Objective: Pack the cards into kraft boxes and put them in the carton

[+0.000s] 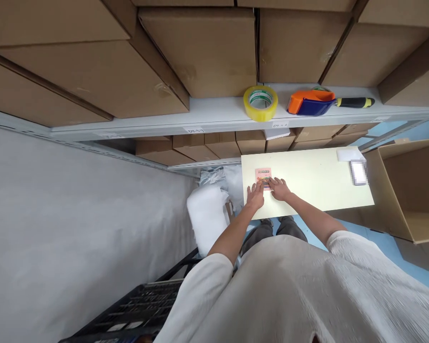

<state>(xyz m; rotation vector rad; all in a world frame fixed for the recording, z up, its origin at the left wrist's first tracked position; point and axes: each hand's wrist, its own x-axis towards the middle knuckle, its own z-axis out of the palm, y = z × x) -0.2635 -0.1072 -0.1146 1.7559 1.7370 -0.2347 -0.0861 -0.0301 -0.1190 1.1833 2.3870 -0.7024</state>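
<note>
A small flat pink packet (263, 171) with a coloured print lies on the pale yellow board (307, 181), near its left end. My left hand (256, 195) rests at the packet's lower left, fingers stretched out and some of the fingertips on it. From the right, my right hand (279, 189) reaches its lower right edge with fingers apart, the foremost touching it. Both hands lie low over the board and partly cover the packet's lower part. Whether any finger pinches its edge is too small to make out.
A yellow tape roll (260, 103) and an orange-and-blue tape dispenser (311, 102) sit on the shelf edge below cardboard boxes (203, 52). An open carton (396, 190) stands right of the board. White foam wrap (207, 214) lies left, a black crate (143, 305) lower left.
</note>
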